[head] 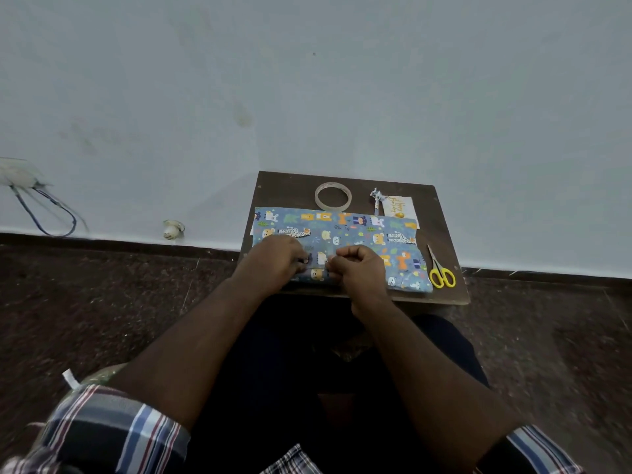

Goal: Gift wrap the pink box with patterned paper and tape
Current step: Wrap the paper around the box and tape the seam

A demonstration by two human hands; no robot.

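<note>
Fingers of your left hand curl down onto the paper, their tips pinching at a fold near its near edge; fingers of your right hand are bunched tight, thumb against forefinger, pinching the same fold just beside them. Whether a strip of tape lies between the two hands, you cannot tell. The paper is folded over into a long flat parcel under your hands, its long axis running left to right across the board; it is thin and glossy, blue with small cartoon animals in orange, white and green. The pink box is hidden inside the wrap. Beyond your fingers, a clear tape roll lies flat, a thin ring. Past your right fingers, further back, sits a pale card with gold lettering and a twisted paper scrap beside it. Right of your right hand, past the parcel's end, yellow-handled scissors lie with the blades pointing away from you. The board is dark brown wood, matt and rectangular.
</note>
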